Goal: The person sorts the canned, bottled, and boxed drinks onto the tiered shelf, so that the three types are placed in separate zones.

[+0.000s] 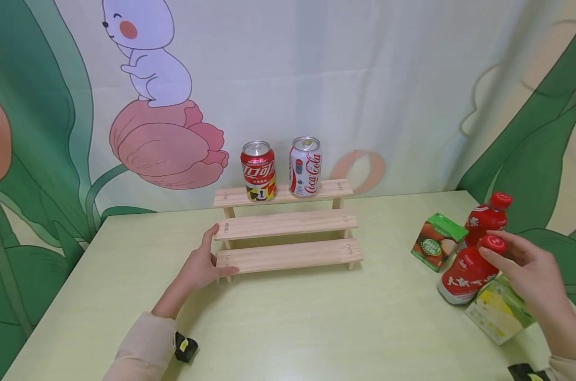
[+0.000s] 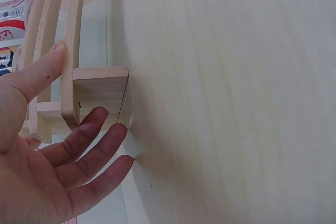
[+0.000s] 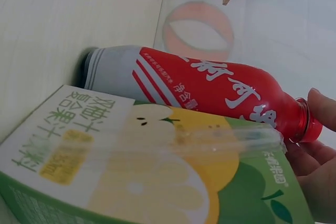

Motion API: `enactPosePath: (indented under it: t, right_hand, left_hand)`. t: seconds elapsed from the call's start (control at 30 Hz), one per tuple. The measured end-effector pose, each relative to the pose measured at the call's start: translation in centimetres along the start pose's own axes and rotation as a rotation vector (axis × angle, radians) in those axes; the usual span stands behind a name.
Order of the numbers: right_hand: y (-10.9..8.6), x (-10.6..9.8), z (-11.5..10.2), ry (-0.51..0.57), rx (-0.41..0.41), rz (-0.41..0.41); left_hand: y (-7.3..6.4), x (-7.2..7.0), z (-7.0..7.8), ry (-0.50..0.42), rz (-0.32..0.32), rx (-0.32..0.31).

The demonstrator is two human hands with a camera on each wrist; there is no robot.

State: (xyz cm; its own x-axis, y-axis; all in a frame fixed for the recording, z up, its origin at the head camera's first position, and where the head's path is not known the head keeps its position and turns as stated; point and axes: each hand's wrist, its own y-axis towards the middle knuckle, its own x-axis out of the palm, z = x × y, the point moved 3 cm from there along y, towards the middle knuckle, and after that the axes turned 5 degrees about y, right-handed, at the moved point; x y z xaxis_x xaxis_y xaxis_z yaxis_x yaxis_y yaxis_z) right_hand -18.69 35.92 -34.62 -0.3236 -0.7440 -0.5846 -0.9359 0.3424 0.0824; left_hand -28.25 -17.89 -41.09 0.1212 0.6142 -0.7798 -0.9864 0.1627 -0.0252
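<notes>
A three-step wooden display stand stands on the table. My left hand holds its left end, thumb on the lowest step and index finger near the middle step. In the left wrist view, the other fingers of the left hand are loosely bent beside the stand's leg. At the right, my right hand pinches the cap of a red bottle, which leans slightly. The right wrist view shows that bottle behind a green and yellow juice carton, its base near the table.
A red soda can and a white Coca-Cola can stand on the top step. Behind the gripped bottle are another red bottle and a green-topped juice carton. A patterned curtain hangs along the table's back edge.
</notes>
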Motion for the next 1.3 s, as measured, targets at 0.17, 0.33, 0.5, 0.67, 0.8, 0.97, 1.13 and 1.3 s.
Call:
enactPosePath:
  t: [0.17,0.33,0.5,0.67,0.8,0.97,1.13,1.3]
  right_hand:
    - [0.1,0.0,0.2,0.022,0.020,0.038]
    - [0.0,0.2,0.3,0.032,0.086,0.077]
    - [-0.2,0.2,0.3,0.078,0.130,0.088]
    - [-0.4,0.0,-0.1,0.185,0.137,0.107]
    - [-0.4,-0.1,-0.4,0.249,0.124,0.116]
    - [-0.3,-0.1,-0.7,0.295,0.133,0.115]
    - [-0.6,0.0,-1.4,0.337,0.138,0.095]
    - [-1.0,0.1,-2.3,0.340,0.102,0.087]
  left_hand:
    - [0.1,0.1,-0.1,-0.008,-0.002,0.007]
    - [0.1,0.3,-0.2,-0.009,-0.003,0.011]
    - [0.1,0.4,-0.2,0.005,-0.001,0.012]
    - [0.1,0.3,-0.1,0.010,-0.001,0.006]
    - [0.2,0.3,-0.2,0.015,0.001,-0.001]
    - [0.2,0.2,-0.2,0.013,0.001,-0.006]
    - [0.1,0.2,-0.2,0.011,0.002,-0.007]
    - [0.1,0.2,-0.2,0.017,0.006,-0.005]
